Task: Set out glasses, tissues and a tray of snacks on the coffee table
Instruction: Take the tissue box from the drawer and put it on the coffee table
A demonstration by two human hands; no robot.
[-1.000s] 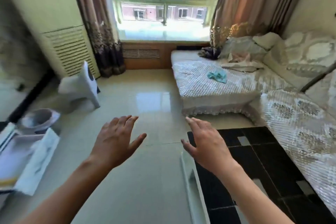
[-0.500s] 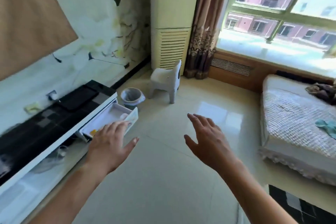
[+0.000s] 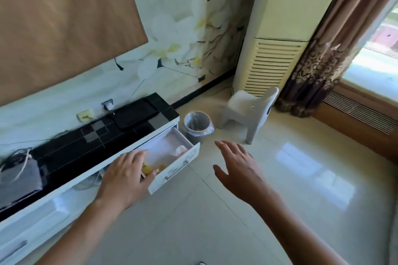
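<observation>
A white drawer (image 3: 175,169) stands pulled out of the low TV cabinet (image 3: 90,142) with its black tiled top. Inside it lie yellow packets (image 3: 148,169) and a pinkish wrapped item (image 3: 179,149), partly hidden. My left hand (image 3: 125,176) hovers over the drawer's near end with fingers spread and holds nothing. My right hand (image 3: 239,170) is in the air to the right of the drawer, fingers straight and apart, empty. No glasses, tissues or tray are in view.
A lined waste bin (image 3: 197,126) stands on the tiled floor beyond the drawer, with a small white plastic chair (image 3: 249,112) next to it. A tall air conditioner (image 3: 277,34) and a brown curtain (image 3: 331,56) fill the back right corner.
The view has swung left from the sofa and coffee table to the TV cabinet. Both hands have stayed open, and my left hand now reaches over the open drawer.
</observation>
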